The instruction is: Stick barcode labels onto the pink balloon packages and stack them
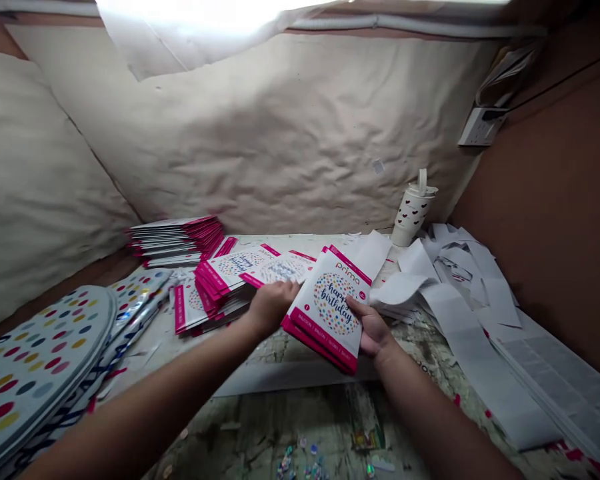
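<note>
My right hand (373, 327) grips a small stack of flat white-and-pink "prima happy birthday" packets (330, 310), thumb across the front. The stack is tilted, its printed face towards me. Just left of it, my left hand (275, 303) has its fingers closed at the lower edge of another birthday packet (283, 267), whose print is smeared by motion. That packet lies over a loose pile of similar packets (220, 287). The left fingertips are partly hidden behind the hand.
A neat packet stack (173, 240) stands at the back left. Polka-dot round flat pieces (45, 353) lie at the near left. Curled white paper strips (455, 320) and printed sheets (565, 373) cover the right side, with a tumbler (413, 210) behind. Shiny scraps (313, 460) lie in front.
</note>
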`<state>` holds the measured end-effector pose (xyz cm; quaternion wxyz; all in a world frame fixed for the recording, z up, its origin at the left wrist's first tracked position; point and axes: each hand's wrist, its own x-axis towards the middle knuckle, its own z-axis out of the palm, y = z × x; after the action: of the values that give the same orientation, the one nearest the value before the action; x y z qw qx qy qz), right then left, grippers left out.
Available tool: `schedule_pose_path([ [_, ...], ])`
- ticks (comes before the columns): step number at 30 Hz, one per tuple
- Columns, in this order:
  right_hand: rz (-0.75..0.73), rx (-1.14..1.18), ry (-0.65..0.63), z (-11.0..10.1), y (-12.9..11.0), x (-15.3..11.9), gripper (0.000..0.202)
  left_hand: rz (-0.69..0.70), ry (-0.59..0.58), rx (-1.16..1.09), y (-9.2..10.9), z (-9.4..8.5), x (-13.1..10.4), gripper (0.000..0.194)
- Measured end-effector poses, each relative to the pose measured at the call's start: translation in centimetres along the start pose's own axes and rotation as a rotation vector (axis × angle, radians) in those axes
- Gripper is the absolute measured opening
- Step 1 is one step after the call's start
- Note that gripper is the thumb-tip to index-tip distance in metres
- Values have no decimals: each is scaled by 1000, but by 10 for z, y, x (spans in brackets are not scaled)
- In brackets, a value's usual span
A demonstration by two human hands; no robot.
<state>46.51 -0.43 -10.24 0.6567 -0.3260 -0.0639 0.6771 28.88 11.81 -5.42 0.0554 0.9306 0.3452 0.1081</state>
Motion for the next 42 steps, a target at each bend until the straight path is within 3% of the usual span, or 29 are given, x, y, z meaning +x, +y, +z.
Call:
schedule_pose_path([
  [3,12,34,40,17,6,9,25,75,10,-81,24,18,-45,24],
  [5,8,17,66,28,9,17,23,124,-5,-113,32,24,-62,24],
  [8,-16,-22,117,33,13,27,20,212,-89,-154,23,12,-67,15],
  [11,-25,-1,210,28,17,29,16,103,-181,-111,-15,-18,-46,24],
  [14,-13,31,257,26,22,25,17,-124,-67,-7,-65,-42,-9,46],
  [17,25,35,221,31,30,22,19,-281,-81,85,-102,-42,25,66],
  [20,62,21,190,40,41,24,23,-300,-151,153,-113,-29,45,64],
  [26,27,-23,203,43,39,20,26,-251,-180,258,-90,-13,55,65],
  [33,-37,-59,61,7,2,-19,21,-162,-87,342,-67,-4,45,28],
  [37,-86,-36,29,-7,1,-34,21,-53,97,375,-47,-21,18,29],
  [42,-120,56,25,1,9,-52,23,116,324,411,-14,-38,-36,33],
])
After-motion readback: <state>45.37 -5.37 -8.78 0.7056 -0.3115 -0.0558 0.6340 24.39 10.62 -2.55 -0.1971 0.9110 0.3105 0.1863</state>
